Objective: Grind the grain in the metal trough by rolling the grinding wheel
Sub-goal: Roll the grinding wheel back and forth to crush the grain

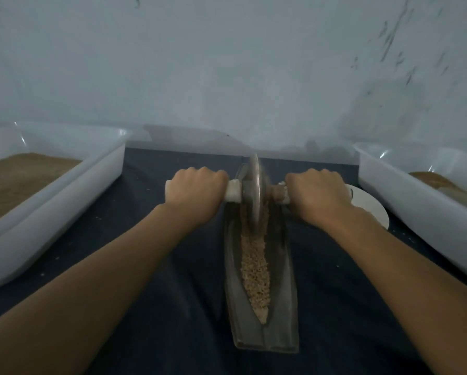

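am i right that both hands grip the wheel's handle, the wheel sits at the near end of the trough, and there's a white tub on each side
Not quite: the head view shows the grinding wheel at the far end of the metal trough, not the near end. The rest holds: the left hand and right hand each grip the handle either side of the wheel, with a white tub at left and another at right.

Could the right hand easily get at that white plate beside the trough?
Probably yes. The white plate lies just beyond the right hand, nothing between them, but that hand is clenched on the wheel's handle and must release first.
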The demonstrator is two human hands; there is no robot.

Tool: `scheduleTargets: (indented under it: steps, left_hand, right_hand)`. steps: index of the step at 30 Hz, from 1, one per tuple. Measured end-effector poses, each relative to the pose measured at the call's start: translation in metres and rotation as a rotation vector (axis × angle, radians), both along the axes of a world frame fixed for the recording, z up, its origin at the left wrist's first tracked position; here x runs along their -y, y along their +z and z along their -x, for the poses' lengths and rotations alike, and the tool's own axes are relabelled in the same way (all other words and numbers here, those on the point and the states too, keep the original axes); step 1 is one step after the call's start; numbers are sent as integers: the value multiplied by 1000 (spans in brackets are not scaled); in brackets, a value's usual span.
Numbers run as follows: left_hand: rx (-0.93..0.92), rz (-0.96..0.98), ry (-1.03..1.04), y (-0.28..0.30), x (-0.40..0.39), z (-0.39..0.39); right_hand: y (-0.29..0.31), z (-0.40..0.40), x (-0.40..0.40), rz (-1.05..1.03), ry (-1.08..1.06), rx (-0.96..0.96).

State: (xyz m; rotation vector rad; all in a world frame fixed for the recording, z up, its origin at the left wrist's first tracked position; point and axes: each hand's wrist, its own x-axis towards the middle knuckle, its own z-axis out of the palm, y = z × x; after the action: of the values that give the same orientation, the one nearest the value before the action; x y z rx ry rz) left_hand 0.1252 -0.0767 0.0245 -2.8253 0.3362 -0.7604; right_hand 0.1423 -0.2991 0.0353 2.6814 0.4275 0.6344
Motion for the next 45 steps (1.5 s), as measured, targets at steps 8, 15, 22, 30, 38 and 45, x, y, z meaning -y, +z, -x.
scheduleTargets:
  steps: [8, 15, 22, 30, 38, 45]
  left_hand:
    - [-56, -113, -158, 2, -12, 81]
    - [-62, -4, -48, -2, -4, 42]
    - [-53, -58, -27, 11, 7, -5]
    - [-118, 5, -157, -8, -16, 89]
    - [-22, -27, -29, -6, -7, 42]
    - [-39, -126, -60, 19, 10, 14]
  right_hand:
    - [-4, 96, 22, -65, 100, -211]
    - [-6, 52, 11, -77, 2, -133]
    - [-9, 1, 6, -109, -59, -71]
    - [1, 95, 16, 1, 151, -142]
    - [-1, 39, 5, -71, 40, -87]
    - [-18, 21, 14, -178, 35, -33]
